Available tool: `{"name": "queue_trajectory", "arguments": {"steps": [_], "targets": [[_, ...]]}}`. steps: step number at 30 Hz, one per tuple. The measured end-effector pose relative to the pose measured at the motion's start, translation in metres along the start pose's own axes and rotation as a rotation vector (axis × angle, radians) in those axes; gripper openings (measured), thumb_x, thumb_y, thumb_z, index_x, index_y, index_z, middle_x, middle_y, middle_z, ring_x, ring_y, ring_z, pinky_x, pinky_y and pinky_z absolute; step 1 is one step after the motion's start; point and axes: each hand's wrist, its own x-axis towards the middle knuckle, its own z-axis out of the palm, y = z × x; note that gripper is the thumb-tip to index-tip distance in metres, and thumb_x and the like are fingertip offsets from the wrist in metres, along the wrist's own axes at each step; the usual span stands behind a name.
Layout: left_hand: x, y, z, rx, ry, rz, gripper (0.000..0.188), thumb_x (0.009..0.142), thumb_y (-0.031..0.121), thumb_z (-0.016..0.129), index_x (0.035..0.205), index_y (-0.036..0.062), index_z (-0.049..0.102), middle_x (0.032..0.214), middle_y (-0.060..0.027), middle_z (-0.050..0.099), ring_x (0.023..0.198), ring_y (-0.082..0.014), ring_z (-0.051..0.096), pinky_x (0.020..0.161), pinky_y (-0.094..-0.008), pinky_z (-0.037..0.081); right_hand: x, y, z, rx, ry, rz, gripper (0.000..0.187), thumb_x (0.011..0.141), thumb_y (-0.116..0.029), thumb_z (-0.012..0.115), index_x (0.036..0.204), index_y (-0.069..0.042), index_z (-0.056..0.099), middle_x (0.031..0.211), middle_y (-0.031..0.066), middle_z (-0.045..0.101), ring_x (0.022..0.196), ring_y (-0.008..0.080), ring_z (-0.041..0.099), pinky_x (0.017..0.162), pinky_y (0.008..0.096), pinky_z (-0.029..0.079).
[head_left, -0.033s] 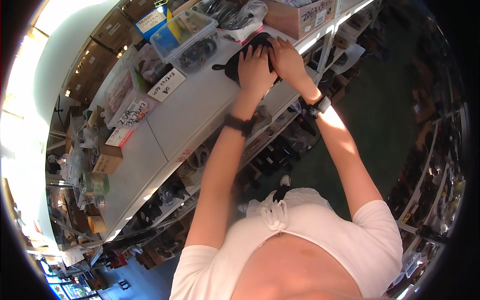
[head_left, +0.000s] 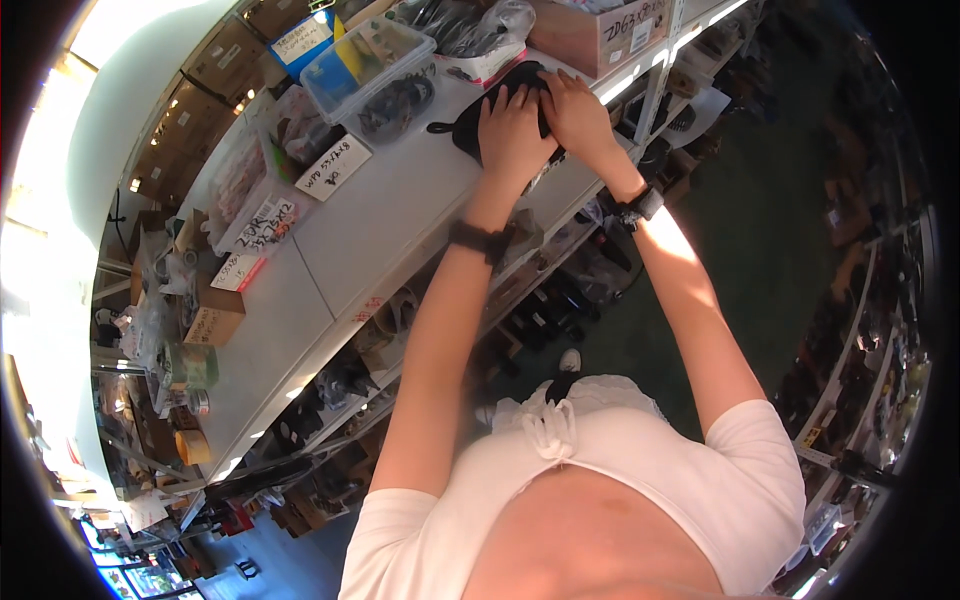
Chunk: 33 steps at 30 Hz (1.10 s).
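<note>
A black soft pouch-like item (head_left: 467,135) with a small loop at its left end lies on the white shelf top (head_left: 355,235), near the front edge. My left hand (head_left: 512,138) rests flat across its middle, fingers stretched out and slightly spread. Just to the right, my right hand (head_left: 582,122) lies over its right part with the fingers extended, thumb side close to the left hand. Both palms cover much of the item, so its full shape is hidden.
Behind the pouch stand a clear plastic bin (head_left: 365,65) and a cardboard box (head_left: 600,40). Further left are another clear bin (head_left: 245,195), a white label card (head_left: 333,168) and a small carton (head_left: 215,315). Lower shelves hold dark parts; a metal upright (head_left: 655,95) rises at right.
The black pouch and both hands have shifted very slightly away from me and to the right. The hands remain on top of it.
</note>
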Motion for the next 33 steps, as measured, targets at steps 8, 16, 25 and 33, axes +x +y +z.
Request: {"name": "queue_trajectory", "arguments": {"steps": [8, 16, 25, 33], "targets": [[-0.018, 0.01, -0.004, 0.11, -0.03, 0.044, 0.064, 0.063, 0.028, 0.072, 0.118, 0.0048, 0.05, 0.122, -0.01, 0.052, 0.112, -0.0309, 0.048, 0.096, -0.0456, 0.035, -0.009, -0.01, -0.01, 0.026, -0.001, 0.084, 0.03, 0.083, -0.02, 0.048, 0.105, -0.002, 0.056, 0.102, 0.0201, 0.06, 0.096, 0.0364, 0.056, 0.088, 0.0404, 0.043], [-0.071, 0.006, -0.024, 0.07, 0.17, 0.001, 0.037, 0.075, 0.013, 0.054, 0.112, 0.0074, 0.055, 0.115, -0.0072, 0.057, 0.108, -0.0283, 0.051, 0.095, -0.0441, 0.037, -0.037, -0.064, -0.03, 0.056, -0.024, 0.06, 0.029, 0.08, -0.016, 0.05, 0.105, -0.002, 0.056, 0.104, 0.0171, 0.059, 0.103, 0.0355, 0.053, 0.086, 0.0402, 0.044], [-0.147, -0.037, -0.104, 0.018, 0.125, -0.066, 0.043, 0.07, 0.007, 0.059, 0.113, 0.008, 0.056, 0.117, -0.0063, 0.057, 0.11, -0.0272, 0.052, 0.094, -0.0416, 0.039, -0.06, -0.164, -0.019, 0.075, -0.053, -0.022, 0.029, 0.081, -0.015, 0.051, 0.107, -0.002, 0.055, 0.105, 0.0155, 0.059, 0.105, 0.033, 0.052, 0.084, 0.0389, 0.045], [-0.233, -0.099, -0.189, 0.073, 0.11, -0.187, 0.042, 0.07, 0.015, 0.064, 0.11, 0.0042, 0.058, 0.115, -0.0088, 0.058, 0.111, -0.0274, 0.052, 0.095, -0.0434, 0.037, -0.065, -0.288, 0.02, 0.251, -0.158, -0.132, 0.03, 0.079, -0.014, 0.051, 0.105, -0.001, 0.057, 0.108, 0.0164, 0.059, 0.107, 0.034, 0.052, 0.096, 0.0421, 0.04]]}}
